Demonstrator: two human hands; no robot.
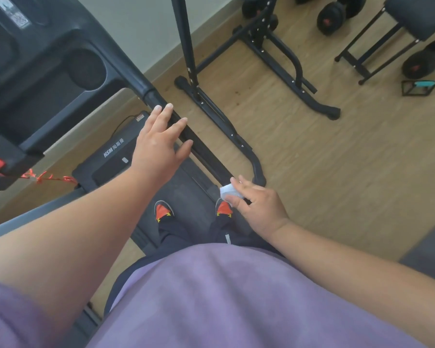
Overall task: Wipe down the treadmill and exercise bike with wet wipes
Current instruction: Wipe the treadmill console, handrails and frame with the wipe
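The treadmill filled the left and near part of the scene, a black moulded plastic console at far left with a round recessed cup holder, which looked dark inside; I could not tell whether it held anything. From the console a smooth black tubular handrail ran down toward the right. Below lay the dark, finely textured belt and the motor cover with white lettering. A red coiled safety cord hung from the console at left.

The person stood on the belt in a lilac shirt, dark trousers and orange-and-black shoes.

The left hand reached forward on a long straight arm, palm down, fingers spread wide and straight, their tips resting on or just over the handrail; contact could not be confirmed. The right hand sat nearer and further right, palm down, its fingers loosely bent and pinching a crumpled white wet wipe near the lower end of the rail.

On the pale wood-grain floor to the right stood a black steel rack frame. Far right were round black dumbbells, a padded bench on a thin metal frame and a small black push-up handle with a teal grip.
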